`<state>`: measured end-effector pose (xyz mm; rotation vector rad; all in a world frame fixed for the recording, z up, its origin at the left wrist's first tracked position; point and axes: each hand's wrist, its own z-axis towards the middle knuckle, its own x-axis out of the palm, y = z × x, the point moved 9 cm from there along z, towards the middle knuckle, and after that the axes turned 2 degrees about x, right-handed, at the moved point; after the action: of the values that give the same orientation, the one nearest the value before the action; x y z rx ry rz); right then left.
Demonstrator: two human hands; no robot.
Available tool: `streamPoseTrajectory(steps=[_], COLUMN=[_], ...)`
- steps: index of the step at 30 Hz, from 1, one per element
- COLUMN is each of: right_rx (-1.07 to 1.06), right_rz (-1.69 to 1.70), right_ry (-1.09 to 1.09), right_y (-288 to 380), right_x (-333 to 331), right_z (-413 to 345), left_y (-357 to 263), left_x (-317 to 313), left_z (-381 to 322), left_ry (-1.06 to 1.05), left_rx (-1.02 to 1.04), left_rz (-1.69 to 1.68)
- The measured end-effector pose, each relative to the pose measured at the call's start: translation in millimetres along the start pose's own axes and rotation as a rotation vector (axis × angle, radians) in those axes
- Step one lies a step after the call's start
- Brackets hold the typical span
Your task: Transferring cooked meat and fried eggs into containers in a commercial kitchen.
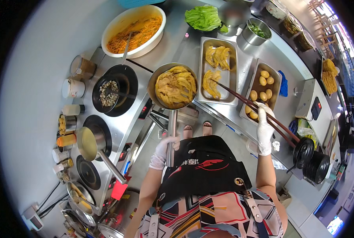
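My gloved left hand (165,153) grips the handle of a steel saucepan (171,126) heaped with yellow cooked food pieces (177,86). The pan is held level, between the stove and the counter. Long brown chopsticks (239,96) are in my gloved right hand (265,129). Their tips touch a curved yellow piece (211,84) in the near half of a rectangular steel tray (218,101). More yellow pieces (218,56) lie in that tray's far half. Under and beyond my right hand, a second steel tray (279,78) holds several brown eggs (263,95) in dark liquid.
At left, the stove (122,102) bears a small black pan (98,102) and a saucepan of pale liquid (87,142). A white basin (162,25) of orange shreds stands behind. Lettuce (203,17) and a steel pot (252,40) of chopped greens are farther back; black bowls (316,166) are stacked right.
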<state>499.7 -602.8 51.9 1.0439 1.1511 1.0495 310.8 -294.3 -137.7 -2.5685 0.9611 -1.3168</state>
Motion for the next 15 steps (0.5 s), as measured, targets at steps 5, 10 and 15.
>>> streamPoseTrajectory(steps=[5, 10, 15], right_rx=[-0.110, -0.093, -0.170], right_rz=[0.037, -0.006, 0.090], right_ry=[-0.028, 0.211, 0.214], right_y=[44.8, 50.6, 12.7], right_x=[3.6, 72.3, 113.6], right_z=[-0.1, 3.3, 3.5], left_y=[-1.6, -3.3, -0.7], left_x=[0.0, 6.1, 2.0], left_z=[-1.6, -2.0, -0.4], left_ry=[-0.012, 0.004, 0.012], left_rx=[0.013, 0.022, 0.006], left_rz=[0.055, 0.056, 0.063])
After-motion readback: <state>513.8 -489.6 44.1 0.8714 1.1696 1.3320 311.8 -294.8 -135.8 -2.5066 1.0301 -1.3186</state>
